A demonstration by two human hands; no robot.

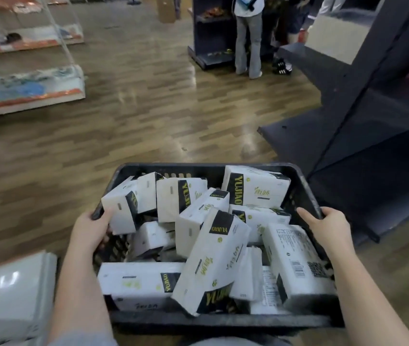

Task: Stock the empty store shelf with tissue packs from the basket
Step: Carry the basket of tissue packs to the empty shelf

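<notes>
Gripping the basket by its 2 side rims, the person carries it over the wooden floor, with the empty dark shelf to the right and slightly farther off. The left hand is closed over the left rim, thumb pressed against a pack that leans on that wall; the right hand is closed on the right rim.

Packs lie loose and crisscrossed inside, and 1 long pack stands tilted across the middle, higher than its neighbours. That is the likeliest trouble: if the basket tips or stops sharply, this pack could slide over the near rim and drop. The pack at the far right corner also sits proud of the rim and may topple out.

The shelf's lower ledge juts toward the basket, so a swing to the right risks knocking the basket's corner against it, jarring the load. A white bin sits close at the near left, leaving little room to step back. 2 people stand far off, well clear.
</notes>
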